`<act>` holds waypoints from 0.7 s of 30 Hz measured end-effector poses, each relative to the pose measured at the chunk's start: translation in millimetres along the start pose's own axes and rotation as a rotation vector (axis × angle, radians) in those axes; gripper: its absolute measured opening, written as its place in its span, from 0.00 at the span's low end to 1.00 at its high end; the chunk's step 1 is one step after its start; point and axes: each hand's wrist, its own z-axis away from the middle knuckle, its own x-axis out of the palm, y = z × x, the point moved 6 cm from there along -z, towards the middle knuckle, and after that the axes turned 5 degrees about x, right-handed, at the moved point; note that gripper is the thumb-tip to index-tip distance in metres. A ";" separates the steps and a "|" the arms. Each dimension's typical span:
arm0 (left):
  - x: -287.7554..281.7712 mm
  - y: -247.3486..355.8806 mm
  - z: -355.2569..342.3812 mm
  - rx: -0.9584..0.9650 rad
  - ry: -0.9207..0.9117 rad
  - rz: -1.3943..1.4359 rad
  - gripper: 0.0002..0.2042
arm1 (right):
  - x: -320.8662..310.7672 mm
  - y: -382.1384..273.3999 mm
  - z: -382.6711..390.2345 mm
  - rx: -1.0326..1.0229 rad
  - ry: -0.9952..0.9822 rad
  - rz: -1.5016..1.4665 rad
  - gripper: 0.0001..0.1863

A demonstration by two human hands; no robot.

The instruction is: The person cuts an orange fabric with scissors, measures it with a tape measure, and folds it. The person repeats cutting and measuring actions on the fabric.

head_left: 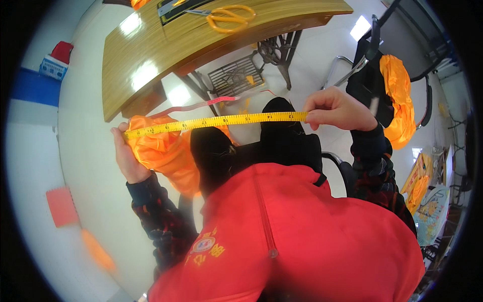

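Observation:
A yellow measuring tape [236, 120] is stretched almost level above my lap. Its right part is pinched between the thumb and fingers of my right hand [342, 109]. At the other end, my left hand [128, 156] grips the tape by the edge of a bunched orange cloth [168, 156]. The cloth hangs over my left thigh, against the left palm; whether those fingers also hold it I cannot tell. Behind the stretched part, a loose length of the tape shows its pink-and-white side [201, 104].
Ahead stands a wooden sewing table [146, 45] with orange-handled scissors [229, 19] on top and an iron treadle [236, 75] below. At right is a black chair [370, 75] draped with orange cloth [397, 100]. A red square piece [62, 206] lies at left.

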 end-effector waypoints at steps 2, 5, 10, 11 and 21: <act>-10.6 -0.9 5.5 -0.001 -0.023 0.043 0.17 | 4.1 -8.6 -2.9 -0.018 0.003 0.006 0.07; -16.8 -0.9 11.2 -0.006 -0.077 0.081 0.18 | 9.0 -13.6 -6.1 -0.010 0.008 0.008 0.07; -24.5 2.1 13.7 0.013 -0.034 0.083 0.17 | 15.2 -14.1 -8.2 -0.017 -0.013 0.022 0.07; -22.4 2.2 14.0 0.006 -0.080 0.097 0.17 | 15.4 -13.5 -8.5 -0.008 -0.005 0.026 0.07; -35.1 -2.1 12.7 -0.014 -0.125 0.161 0.17 | 17.4 -5.4 -8.8 0.035 0.025 -0.037 0.07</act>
